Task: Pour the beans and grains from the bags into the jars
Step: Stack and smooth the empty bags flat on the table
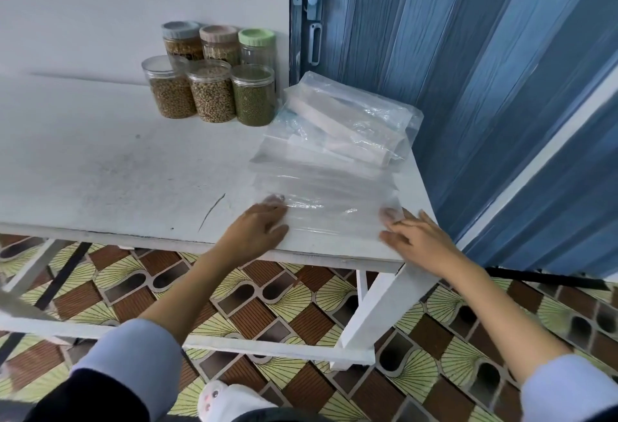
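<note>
Clear plastic bag lies flat under both hands, each grip wide and pressing.

The white table lies bare at left and centre; six jars crowd the back wall; flattened clear bags cover its right side.

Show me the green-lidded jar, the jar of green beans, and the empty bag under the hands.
green-lidded jar (pixel 256 37), head view, on its lid.
jar of green beans (pixel 254 100), head view, on its side.
empty bag (pixel 331 217), head view, flat middle.
</note>
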### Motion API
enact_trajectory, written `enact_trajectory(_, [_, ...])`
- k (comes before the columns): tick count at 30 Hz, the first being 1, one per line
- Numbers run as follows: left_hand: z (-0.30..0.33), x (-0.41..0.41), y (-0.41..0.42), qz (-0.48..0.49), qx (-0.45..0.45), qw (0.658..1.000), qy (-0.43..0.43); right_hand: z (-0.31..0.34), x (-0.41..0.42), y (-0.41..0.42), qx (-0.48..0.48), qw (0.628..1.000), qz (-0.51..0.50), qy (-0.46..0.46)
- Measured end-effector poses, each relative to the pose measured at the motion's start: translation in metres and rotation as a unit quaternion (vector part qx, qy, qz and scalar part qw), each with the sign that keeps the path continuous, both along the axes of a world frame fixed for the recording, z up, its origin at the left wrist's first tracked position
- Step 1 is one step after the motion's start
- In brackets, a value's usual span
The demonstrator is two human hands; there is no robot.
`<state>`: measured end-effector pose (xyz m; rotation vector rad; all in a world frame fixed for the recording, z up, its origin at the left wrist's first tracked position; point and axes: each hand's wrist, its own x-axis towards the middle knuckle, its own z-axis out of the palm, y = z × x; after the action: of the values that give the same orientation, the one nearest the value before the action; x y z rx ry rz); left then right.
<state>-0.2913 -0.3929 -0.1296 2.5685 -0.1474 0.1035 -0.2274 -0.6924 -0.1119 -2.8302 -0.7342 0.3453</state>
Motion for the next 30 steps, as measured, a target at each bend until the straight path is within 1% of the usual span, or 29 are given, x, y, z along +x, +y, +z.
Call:
enact_trajectory(1, [0.003,-0.001,0.002,0.021,-0.045,0.999,-0.004,0.001,0.001,-0.004,0.041,0.999,-0.019,0.012])
enact_trajectory(2, [0.004,0.000,0.005,0.056,-0.074,0.995,-0.021,-0.001,0.003,-0.008,0.105,0.993,-0.049,0.010])
enact_trajectory(4, [0.006,0.004,0.012,0.152,-0.091,0.983,-0.051,-0.002,0.006,-0.012,0.242,0.962,-0.125,-0.005])
enact_trajectory(5, [0.008,0.007,0.015,0.201,-0.117,0.972,-0.045,-0.001,0.006,-0.011,0.288,0.945,-0.155,-0.015])
enact_trajectory(7, [0.011,0.011,0.021,0.273,-0.227,0.935,-0.018,0.004,0.007,-0.007,0.353,0.914,-0.201,0.004])
enact_trajectory(9, [0.014,0.016,0.025,0.303,-0.348,0.887,0.003,0.008,0.010,0.000,0.441,0.863,-0.239,0.063])
enact_trajectory(10, [0.015,0.019,0.027,0.304,-0.380,0.874,0.007,0.009,0.013,0.004,0.480,0.832,-0.265,0.086])
enact_trajectory(13, [0.023,0.027,0.024,0.283,-0.411,0.867,0.017,0.011,0.023,0.011,0.580,0.720,-0.341,0.168])
enact_trajectory(14, [0.024,0.030,0.023,0.279,-0.414,0.866,0.020,0.012,0.026,0.014,0.598,0.691,-0.357,0.191])
enact_trajectory(15, [0.026,0.033,0.021,0.279,-0.414,0.866,0.024,0.013,0.028,0.017,0.605,0.678,-0.365,0.202])
enact_trajectory(16, [0.027,0.035,0.021,0.280,-0.415,0.865,0.026,0.012,0.029,0.020,0.599,0.684,-0.364,0.204])
enact_trajectory(19, [0.025,0.035,0.023,0.277,-0.436,0.855,0.041,0.007,0.029,0.022,0.534,0.747,-0.357,0.170])
enact_trajectory(24, [0.020,0.029,0.029,0.223,-0.381,0.895,0.057,0.000,0.028,0.016,0.470,0.801,-0.345,0.133])
enact_trajectory(27, [0.023,0.032,0.038,0.190,-0.352,0.913,0.087,0.002,0.034,0.013,0.406,0.838,-0.347,0.106])
enact_trajectory(29, [0.029,0.037,0.047,0.192,-0.338,0.917,0.091,0.005,0.048,0.006,0.390,0.847,-0.357,0.063])
enact_trajectory(30, [0.033,0.041,0.052,0.205,-0.335,0.916,0.079,0.007,0.056,0.003,0.398,0.843,-0.360,0.042])
